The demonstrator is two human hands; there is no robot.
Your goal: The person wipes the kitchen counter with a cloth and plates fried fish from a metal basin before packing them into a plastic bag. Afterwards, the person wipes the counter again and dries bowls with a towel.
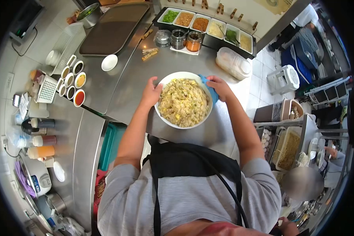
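Note:
A round white bowl (183,74) heaped with fried rice (183,100) is in front of me at the steel counter's near edge. My left hand (151,93) is closed on its left rim, the thumb against the side. On the opposite side my right hand (219,88) grips a blue cloth (212,93), which is pressed between the fingers and the bowl's rim. Bits of yellow egg show among the rice grains. The bowl's underside is hidden, so I cannot tell whether it touches the counter.
Behind the bowl stand a topping rack (208,36), sauce jars (193,41) and a clear plastic container (234,63). To the left are small sauce cups (79,98), a small white bowl (109,62) and a brown tray (114,29). A co-worker's hand (331,152) shows at right.

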